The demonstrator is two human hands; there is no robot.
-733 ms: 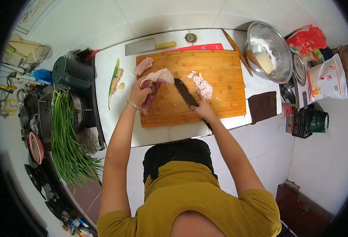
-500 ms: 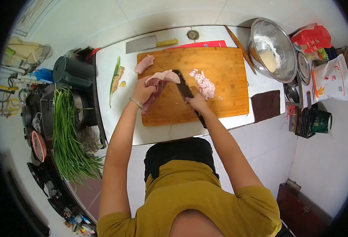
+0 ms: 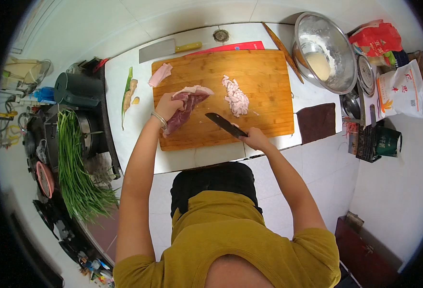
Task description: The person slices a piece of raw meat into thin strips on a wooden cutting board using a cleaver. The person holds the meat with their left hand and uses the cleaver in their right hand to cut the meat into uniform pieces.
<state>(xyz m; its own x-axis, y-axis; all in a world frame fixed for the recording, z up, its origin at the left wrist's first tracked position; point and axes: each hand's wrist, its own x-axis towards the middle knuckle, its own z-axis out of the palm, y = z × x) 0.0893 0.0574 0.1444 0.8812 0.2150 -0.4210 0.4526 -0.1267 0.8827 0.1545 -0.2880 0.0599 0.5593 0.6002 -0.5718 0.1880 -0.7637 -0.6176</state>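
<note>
My left hand [image 3: 167,106] is closed on a slab of raw meat [image 3: 186,106], red with a pale fatty edge, over the left part of the wooden cutting board [image 3: 264,72]. In my right hand [image 3: 256,139] is the handle of a dark-bladed knife [image 3: 223,124]. Its blade points up and left, toward the meat but apart from it. To the right of the meat lies a heap of chopped pale pink fat [image 3: 236,96]. A separate pale piece of skin or fat [image 3: 160,75] rests at the board's upper left corner.
Behind the board lies a cleaver [image 3: 168,49] with a yellow handle. Ginger [image 3: 131,90] and a green onion [image 3: 126,96] lie left of it. A steel bowl [image 3: 334,53] with dough stands at the back right, near a brown cloth [image 3: 317,122]. Green chives [image 3: 75,168] are piled at the left.
My right hand has drawn the knife away from the meat, toward me, and its blade now tilts more to the left. The meat, still in my left hand, shows more of its red face.
</note>
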